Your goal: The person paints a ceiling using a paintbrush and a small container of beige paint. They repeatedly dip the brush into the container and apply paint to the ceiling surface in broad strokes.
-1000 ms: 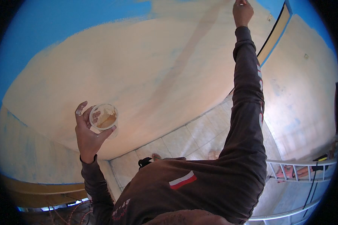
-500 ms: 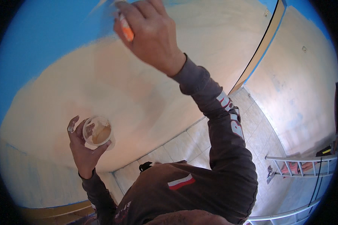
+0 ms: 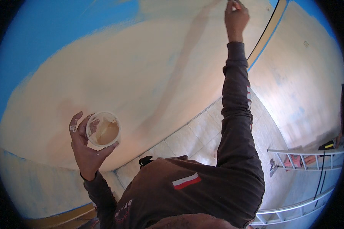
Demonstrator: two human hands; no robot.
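Observation:
My left hand (image 3: 86, 149) holds a round clear plastic tub (image 3: 91, 131) at the lower left, thumb and fingers curled about its sides. Cream-coloured paint (image 3: 107, 133) lies in the bottom of it, and whitish smears mark my fingers. Far up at the top edge, my right hand (image 3: 236, 23) is closed on a paintbrush; only a sliver of its handle (image 3: 237, 5) shows between the fingers, and its bristles are out of view. The hand is against the wall (image 3: 141, 76), which is cream over most of its face and blue (image 3: 65, 34) at the upper left.
A dark gap and a strip with blue edging (image 3: 264, 47) run along the wall's right end. Another patchy cream wall (image 3: 302, 84) stands to the right. Pale floor tiles (image 3: 183, 141) lie below. An aluminium ladder (image 3: 313, 168) is at the lower right, with reddish things behind it.
My right hand has swept right and farther out along the wall with the paintbrush, the arm now stretched straight. The blue area at the top looks smaller. My left hand and tub have barely moved.

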